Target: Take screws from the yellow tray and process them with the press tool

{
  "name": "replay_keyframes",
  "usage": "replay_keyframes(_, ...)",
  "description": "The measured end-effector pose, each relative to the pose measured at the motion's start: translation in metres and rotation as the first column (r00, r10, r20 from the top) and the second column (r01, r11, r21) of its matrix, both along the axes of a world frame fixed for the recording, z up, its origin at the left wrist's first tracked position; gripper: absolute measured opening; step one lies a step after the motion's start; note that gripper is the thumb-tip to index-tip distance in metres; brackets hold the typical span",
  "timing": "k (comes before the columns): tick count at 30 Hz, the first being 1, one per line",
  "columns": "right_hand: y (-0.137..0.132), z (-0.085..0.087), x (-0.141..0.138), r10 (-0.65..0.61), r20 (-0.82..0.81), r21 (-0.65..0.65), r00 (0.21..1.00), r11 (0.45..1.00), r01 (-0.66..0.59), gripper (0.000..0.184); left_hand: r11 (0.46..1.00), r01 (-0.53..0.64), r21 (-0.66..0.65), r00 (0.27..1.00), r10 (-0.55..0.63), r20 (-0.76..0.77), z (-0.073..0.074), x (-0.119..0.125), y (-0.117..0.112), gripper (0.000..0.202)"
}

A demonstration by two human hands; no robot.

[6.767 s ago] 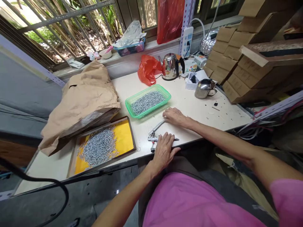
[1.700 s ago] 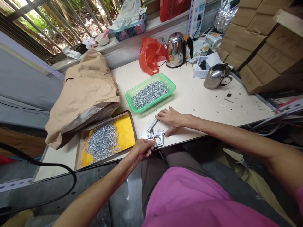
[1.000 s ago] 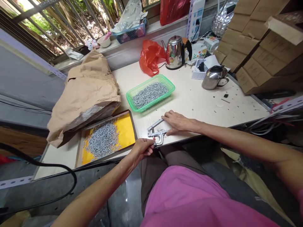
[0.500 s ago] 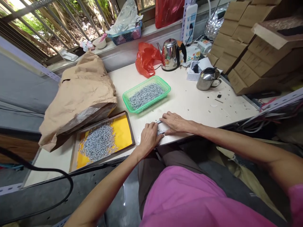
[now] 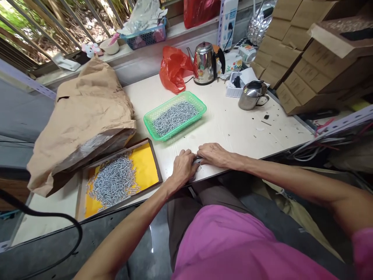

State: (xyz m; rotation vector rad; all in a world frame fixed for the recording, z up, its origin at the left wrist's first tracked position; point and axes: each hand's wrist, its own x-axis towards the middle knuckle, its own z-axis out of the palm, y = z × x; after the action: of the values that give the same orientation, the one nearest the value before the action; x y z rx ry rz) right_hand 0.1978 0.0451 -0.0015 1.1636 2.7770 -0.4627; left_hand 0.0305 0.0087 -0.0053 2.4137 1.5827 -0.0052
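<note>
At the table's front edge my left hand is closed, its fingers curled on a small grey metal piece lying low on the table. My right hand meets that same piece from the other side, fingertips pinched together on it. Most of the piece is hidden by the fingers, so its kind cannot be made out. Beyond the hands stands a green plastic basket holding many short silvery metal pieces. Left of my left hand, a shallow tray lined with yellow carries a heap of similar pieces.
A large brown paper bag leans behind the tray. Farther back are a red plastic bag, an electric kettle and a small steel pot. Cardboard boxes are stacked at the right. Dark scraps dot the table near the pot.
My right hand's fingers have drawn down and closed in toward the left hand, covering more of the grey metal piece. The whole view has shifted slightly.
</note>
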Motion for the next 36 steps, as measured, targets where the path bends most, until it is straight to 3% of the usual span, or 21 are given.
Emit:
replay_keyframes(8, 0.006, -0.009, 0.006, 0.022, -0.079, 0.032, 0.997, 0.999, -0.020, 0.029, 0.999, -0.044, -0.010, 0.999, 0.044, 0.007, 0.000, 0.002, -0.003, 0.024)
replay_keyframes(12, 0.006, -0.017, 0.018, 0.084, -0.222, 0.110, 0.971, 0.992, -0.061, 0.063, 0.993, -0.094, 0.078, 0.979, 0.078, 0.186, -0.003, -0.010, -0.015, 0.047)
replay_keyframes(15, 0.000, -0.020, 0.027, 0.105, -0.289, 0.126, 0.951, 0.989, -0.071, 0.082, 0.962, -0.255, 0.095, 0.906, 0.204, 0.370, 0.002, -0.027, -0.032, 0.038)
replay_keyframes(17, -0.007, -0.020, 0.029, 0.091, -0.317, 0.136, 0.944, 0.989, -0.050, 0.074, 0.926, -0.377, 0.023, 0.859, 0.340, 0.383, 0.007, -0.038, -0.045, 0.028)
replay_keyframes(19, -0.017, -0.018, 0.026, 0.081, -0.324, 0.132, 0.942, 0.990, -0.040, 0.056, 0.894, -0.445, -0.055, 0.849, 0.441, 0.291, 0.010, -0.047, -0.054, 0.027)
replay_keyframes(24, -0.037, -0.023, 0.011, 0.053, -0.279, 0.133, 0.959, 0.991, -0.016, 0.023, 0.837, -0.502, -0.216, 0.839, 0.532, 0.111, 0.005, -0.053, -0.054, 0.033)
replay_keyframes(31, -0.025, -0.030, 0.007, 0.015, -0.208, 0.226, 0.978, 0.974, 0.033, 0.019, 0.633, -0.480, -0.608, 0.698, 0.695, 0.173, 0.008, -0.043, -0.029, 0.036)
replay_keyframes(34, -0.020, -0.036, 0.007, -0.044, -0.278, 0.245, 0.960, 0.963, 0.115, 0.020, 0.531, -0.517, -0.672, 0.563, 0.802, 0.200, 0.006, -0.042, -0.033, 0.033)
replay_keyframes(36, -0.021, -0.041, 0.007, -0.070, -0.336, 0.255, 0.939, 0.953, 0.162, 0.021, 0.528, -0.569, -0.631, 0.486, 0.834, 0.260, 0.007, -0.046, -0.033, 0.028)
